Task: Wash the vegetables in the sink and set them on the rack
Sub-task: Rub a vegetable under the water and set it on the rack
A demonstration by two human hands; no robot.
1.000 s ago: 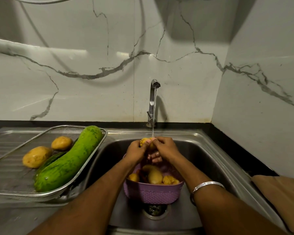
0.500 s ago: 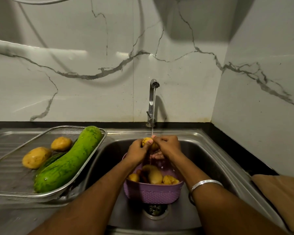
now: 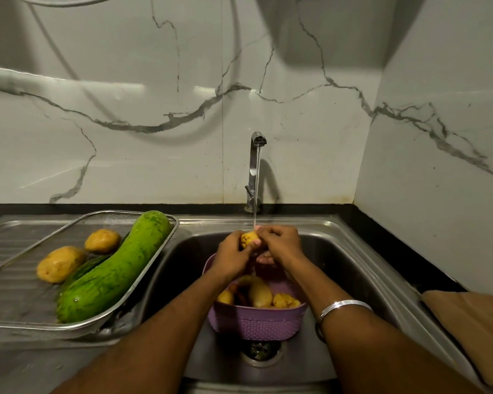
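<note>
Roughly halfway, by my reading. Left hand (image 3: 230, 257) & right hand (image 3: 281, 244) both grasp one small yellow potato (image 3: 248, 238) under the thin tap stream (image 3: 256, 200), over the steel sink (image 3: 350, 268). Done: 2 yellow potatoes (image 3: 59, 263) + 1 long green gourd (image 3: 114, 267) on the wire mesh rack (image 3: 91, 325) (maybe a darker veg beneath, unclear). Left: approx 4 pieces in the purple plastic basket (image 3: 256, 322).

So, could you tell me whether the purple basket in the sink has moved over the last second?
No. The purple basket sits in the same spot just behind the sink drain, under both hands.
</note>
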